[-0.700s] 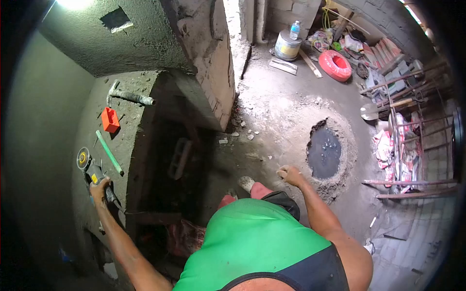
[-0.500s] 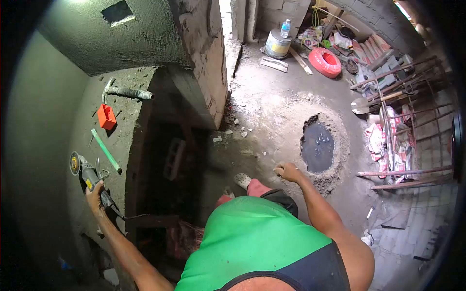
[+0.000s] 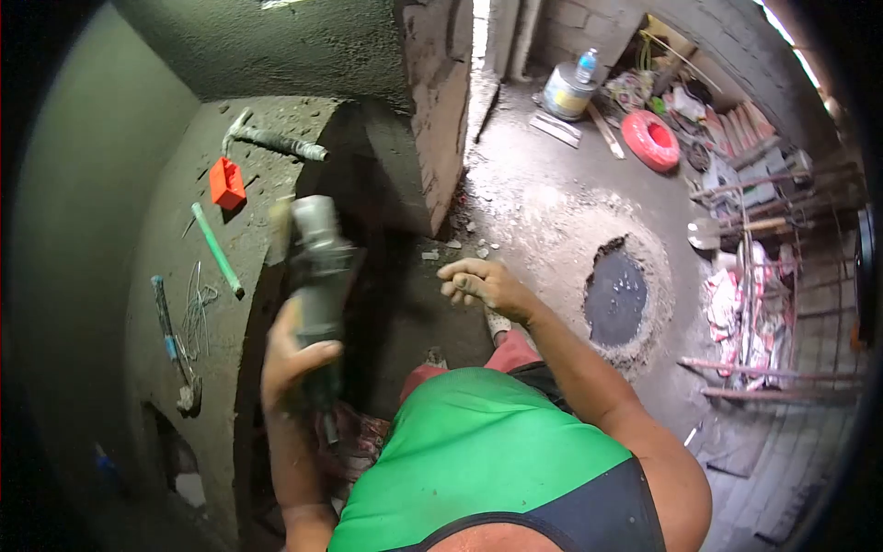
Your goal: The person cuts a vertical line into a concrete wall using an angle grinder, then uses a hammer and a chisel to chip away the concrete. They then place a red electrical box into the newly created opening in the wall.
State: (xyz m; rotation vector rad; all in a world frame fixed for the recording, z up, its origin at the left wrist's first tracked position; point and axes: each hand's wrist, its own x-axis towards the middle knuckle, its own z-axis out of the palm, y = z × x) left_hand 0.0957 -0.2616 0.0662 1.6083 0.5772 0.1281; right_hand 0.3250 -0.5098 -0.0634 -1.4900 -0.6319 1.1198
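Observation:
My left hand (image 3: pixel 292 357) is wrapped round the body of an angle grinder (image 3: pixel 320 267), blurred by motion, held up over the ledge's edge with its disc end pointing away from me. My right hand (image 3: pixel 480 283) is in front of my body, to the right of the grinder and not touching it. Its fingers are curled together, and whatever they may hold is too small to make out. On the ledge (image 3: pixel 175 304) lie a hammer (image 3: pixel 280 143), an orange box (image 3: pixel 226 183), a green tube (image 3: pixel 217 250), a tangle of wire and a blue-handled tool (image 3: pixel 168 322).
A hole (image 3: pixel 614 296) with dark wet filling is in the floor to the right. Further back are a bucket (image 3: pixel 567 94) with a bottle (image 3: pixel 586 66) on it and a red hose coil (image 3: pixel 650 141). Metal rods (image 3: pixel 773 370) and a shovel (image 3: pixel 705 234) are at the right.
The grinder has been lifted off the ledge and moved right in my left hand, uncovering the wire and blue-handled tool. My right hand has moved left and forward. The view has shifted.

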